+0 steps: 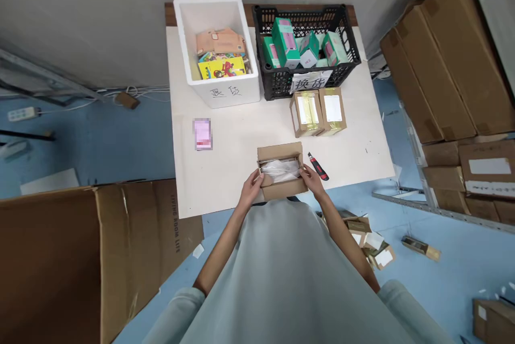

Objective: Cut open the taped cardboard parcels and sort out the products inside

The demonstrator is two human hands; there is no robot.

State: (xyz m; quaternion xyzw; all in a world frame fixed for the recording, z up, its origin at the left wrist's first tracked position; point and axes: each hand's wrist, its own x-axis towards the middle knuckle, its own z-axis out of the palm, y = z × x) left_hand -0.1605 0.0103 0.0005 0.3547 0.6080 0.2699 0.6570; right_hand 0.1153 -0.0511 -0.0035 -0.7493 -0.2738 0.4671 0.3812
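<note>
A small cardboard box [285,190] lies with its flaps apart at the table's near edge. White plastic-looking wrapping [280,170] fills its inside; what it covers is hidden. My left hand [252,185] grips the box's left end, fingers bent over the edge. At the right end my right hand [311,178] holds the box too, thumb near the rim. Just beyond that hand lies a red and black box cutter [318,166], touched by neither hand.
At the back stand a white foam box [229,93] with packets and a black crate [277,84] of green boxes. Two taped cartons [307,113] sit before the crate. A pixelated pink item [203,134] lies left. A large open carton [132,247] stands at lower left.
</note>
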